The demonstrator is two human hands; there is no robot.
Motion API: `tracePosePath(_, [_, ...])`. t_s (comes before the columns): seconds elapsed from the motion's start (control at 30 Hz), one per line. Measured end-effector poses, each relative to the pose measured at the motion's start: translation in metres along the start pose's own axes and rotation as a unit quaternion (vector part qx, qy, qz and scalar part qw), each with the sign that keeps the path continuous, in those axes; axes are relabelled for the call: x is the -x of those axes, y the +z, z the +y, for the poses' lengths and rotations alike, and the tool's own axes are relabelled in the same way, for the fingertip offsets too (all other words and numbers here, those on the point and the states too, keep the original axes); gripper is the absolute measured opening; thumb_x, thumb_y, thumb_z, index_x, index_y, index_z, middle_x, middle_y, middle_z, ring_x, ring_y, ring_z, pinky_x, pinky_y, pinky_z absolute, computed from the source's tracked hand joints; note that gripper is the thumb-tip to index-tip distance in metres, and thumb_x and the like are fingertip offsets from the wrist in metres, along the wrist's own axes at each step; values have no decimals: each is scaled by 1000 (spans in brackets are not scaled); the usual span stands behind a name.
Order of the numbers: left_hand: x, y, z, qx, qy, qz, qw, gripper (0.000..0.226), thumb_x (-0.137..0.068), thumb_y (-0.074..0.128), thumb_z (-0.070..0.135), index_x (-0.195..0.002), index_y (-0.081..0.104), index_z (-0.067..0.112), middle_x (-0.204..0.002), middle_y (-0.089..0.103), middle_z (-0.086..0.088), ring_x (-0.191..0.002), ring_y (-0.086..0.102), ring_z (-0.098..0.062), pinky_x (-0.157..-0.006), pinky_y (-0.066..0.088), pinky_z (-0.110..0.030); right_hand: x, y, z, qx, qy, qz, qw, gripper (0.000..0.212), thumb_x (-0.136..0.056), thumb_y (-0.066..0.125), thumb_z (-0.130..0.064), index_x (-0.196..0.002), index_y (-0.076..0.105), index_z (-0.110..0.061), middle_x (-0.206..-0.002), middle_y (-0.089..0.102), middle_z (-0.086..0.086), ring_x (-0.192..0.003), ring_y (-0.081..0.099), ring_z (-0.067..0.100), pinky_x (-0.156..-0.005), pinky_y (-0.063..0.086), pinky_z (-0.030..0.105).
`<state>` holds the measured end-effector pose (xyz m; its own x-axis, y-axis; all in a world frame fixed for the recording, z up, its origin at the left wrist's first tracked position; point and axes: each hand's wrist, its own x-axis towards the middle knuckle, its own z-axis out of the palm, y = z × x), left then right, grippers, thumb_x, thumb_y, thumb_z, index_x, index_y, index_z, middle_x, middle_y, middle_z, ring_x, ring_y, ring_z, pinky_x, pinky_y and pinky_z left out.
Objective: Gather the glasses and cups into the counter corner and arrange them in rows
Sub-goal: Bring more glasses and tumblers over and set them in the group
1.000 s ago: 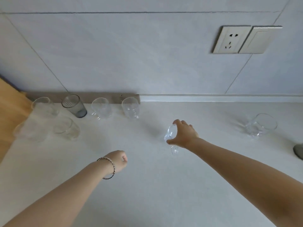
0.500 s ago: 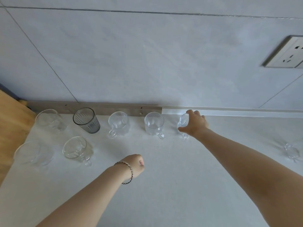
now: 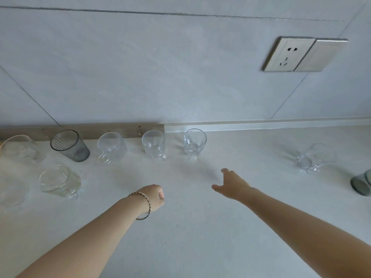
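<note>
Now right hand (image 3: 232, 185) empty, fingers loose, no longer round the clear cup (image 3: 194, 143).

- Dark glass (image 3: 361, 184), 4 o'clock: cut off by the right edge; only its left part shows.
- Clear glass (image 3: 12, 190), 8 o'clock: cut off by the left edge; outline faint.
- Clear cup (image 3: 313, 158), 3 o'clock: blurred; upright or tilted cannot be told.
- Left hand (image 3: 153, 197): fingertips hidden under the curled hand.
- Left forearm (image 3: 80, 243) and right forearm (image 3: 301, 223): cut off by the bottom edge.
</note>
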<state>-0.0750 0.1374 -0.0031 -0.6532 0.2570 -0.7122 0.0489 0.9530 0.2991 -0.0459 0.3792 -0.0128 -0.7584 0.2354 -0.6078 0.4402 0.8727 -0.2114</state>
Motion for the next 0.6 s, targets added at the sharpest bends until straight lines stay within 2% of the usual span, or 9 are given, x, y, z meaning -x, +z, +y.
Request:
tracePosePath(0.07, [4,7,29,-9,8,-1,1000,23,-93,40,17,-109,57,14,-100,51,-1,-89,46,-16,-77,35,-22,15,0,39,17,-25,-51,998,57,-91,54,-37,-141,39,-15,-138,46,7,-128,46,22,-104,39,32])
tracePosePath(0.13, [7,17,63,-25,22,-4,999,27,-93,40,16,-113,57,12,-110,58,-6,-88,46,-15,-72,36,-21,28,-4,78,34,-44,-77,996,47,-92,53,-33,-135,46,-17,-137,48,5,-128,46,20,-105,37,30])
tracePosePath(0.2, [8,30,99,-46,37,-4,998,29,-93,39,14,-115,58,10,-114,60,-8,-87,46,-15,-59,35,-20,34,-12,119,41,-53,-70,995,41,-93,52,-31,-132,49,-17,-135,52,4,-126,47,19,-104,37,29])
tracePosePath(0.27, [9,44,132,-53,40,1,998,26,-93,39,14,-110,58,13,-103,56,-5,-87,47,-16,-54,30,-13,34,-25,157,35,-53,-45,997,38,-93,52,-30,-129,53,-17,-131,55,3,-123,49,19,-102,38,29])
tracePosePath(0.33, [11,62,166,-57,40,-2,998,26,-94,38,15,-111,57,13,-104,55,-5,-88,46,-15,-55,32,-15,33,-44,198,19,-44,-11,999,36,-93,52,-30,-126,55,-18,-128,56,4,-120,52,19,-101,40,29])
tracePosePath(0.43, [11,87,212,-63,41,-18,997,29,-95,37,17,-116,56,12,-121,58,-4,-89,45,-14,-73,35,-19,23,-77,256,-4,-34,52,998,35,-91,55,-27,-125,56,-18,-132,53,7,-121,52,22,-104,41,31])
tracePosePath(0.53, [9,104,246,-46,31,-23,998,25,-93,38,16,-108,57,15,-103,54,-2,-87,47,-15,-68,35,-20,4,-114,299,7,-34,114,993,36,-90,57,-21,-126,57,-16,-137,48,11,-129,44,27,-108,35,32])
tracePosePath(0.6, [7,111,263,-38,22,-21,999,27,-93,38,17,-111,57,13,-96,49,2,-87,47,-15,-69,36,-21,-8,-138,315,-4,-30,169,985,40,-88,60,-19,-127,56,-16,-138,44,12,-129,40,29,-107,35,36])
